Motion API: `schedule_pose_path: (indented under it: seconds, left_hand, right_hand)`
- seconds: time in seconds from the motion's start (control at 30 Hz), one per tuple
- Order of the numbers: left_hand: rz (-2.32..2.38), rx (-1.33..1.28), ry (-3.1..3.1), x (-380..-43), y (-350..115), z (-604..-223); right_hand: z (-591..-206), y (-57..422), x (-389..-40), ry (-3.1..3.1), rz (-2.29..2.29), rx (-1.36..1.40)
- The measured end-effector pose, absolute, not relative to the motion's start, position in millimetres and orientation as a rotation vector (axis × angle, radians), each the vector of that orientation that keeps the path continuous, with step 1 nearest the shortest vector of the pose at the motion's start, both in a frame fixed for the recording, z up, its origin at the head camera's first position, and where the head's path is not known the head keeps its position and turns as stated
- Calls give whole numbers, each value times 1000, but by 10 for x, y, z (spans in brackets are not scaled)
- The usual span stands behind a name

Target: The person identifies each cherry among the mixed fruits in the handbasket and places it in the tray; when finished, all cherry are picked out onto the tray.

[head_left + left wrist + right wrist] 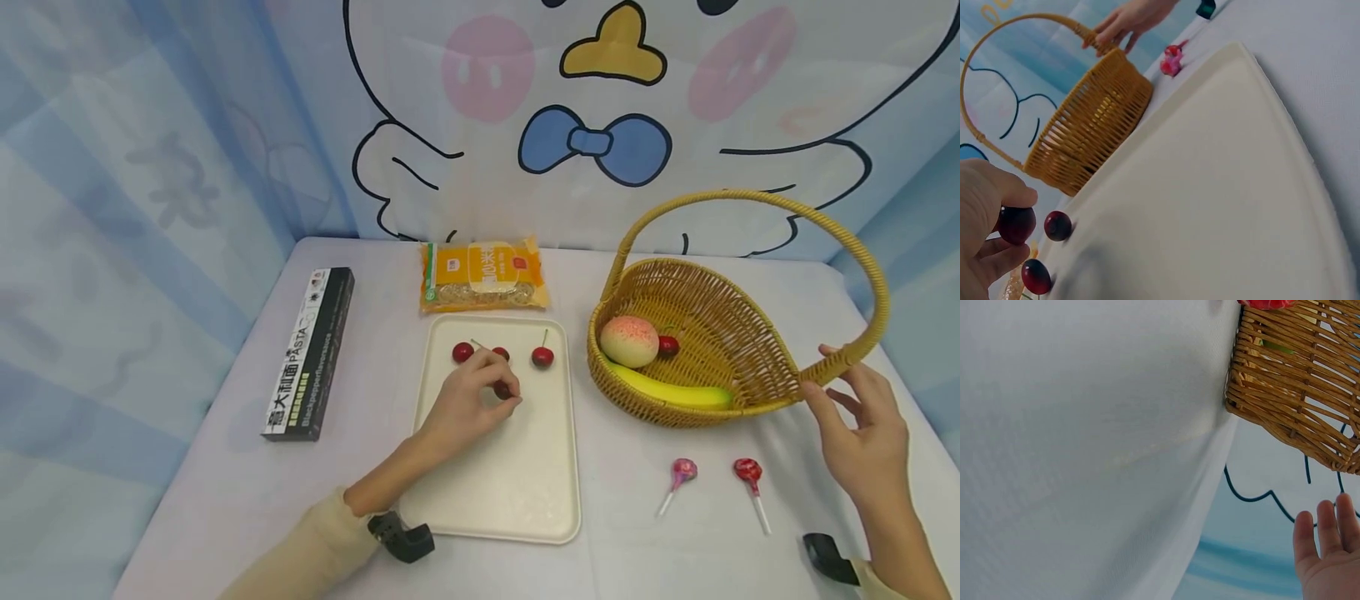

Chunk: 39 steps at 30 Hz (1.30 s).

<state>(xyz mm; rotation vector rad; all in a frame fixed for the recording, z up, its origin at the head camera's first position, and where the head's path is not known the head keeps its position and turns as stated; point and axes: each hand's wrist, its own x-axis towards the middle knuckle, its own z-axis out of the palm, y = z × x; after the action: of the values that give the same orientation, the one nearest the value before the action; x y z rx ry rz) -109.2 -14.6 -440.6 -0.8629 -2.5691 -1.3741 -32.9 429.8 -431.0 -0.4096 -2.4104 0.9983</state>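
Observation:
My left hand (472,396) pinches a dark red cherry (1017,225) between thumb and fingers, above the cream tray (517,483). On the tray's far part lie one cherry (462,352) at the left, another (542,357) with its stem up at the right, and a third partly hidden behind the hand. At the right end of the wicker basket (757,333), my right hand (862,425) holds the base of the arched handle, thumb in front and fingers behind. Inside the basket are a peach (628,341), a cherry (667,346) and a banana (675,390).
Two wrapped lollipops, one pink (683,471) and one red (748,472), lie in front of the basket. A black-and-white pasta box (309,354) lies left of the tray. Behind the tray is a yellow grain packet (483,277), near the patterned curtain (480,183).

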Motion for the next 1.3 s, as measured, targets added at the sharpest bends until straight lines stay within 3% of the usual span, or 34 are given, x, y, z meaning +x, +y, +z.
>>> schedule_pose_path:
  seconds: [0.67,1.3]
  left_hand:
    - [-993,-997,-2933,-1112,-118,-4479]
    - [-1281,-1064,-2736,-1171,19,-4216]
  right_hand:
    - [-4324,4305,-343,-2395,1020,-369]
    - [-4326,4305,-337,-2403,1023,-392]
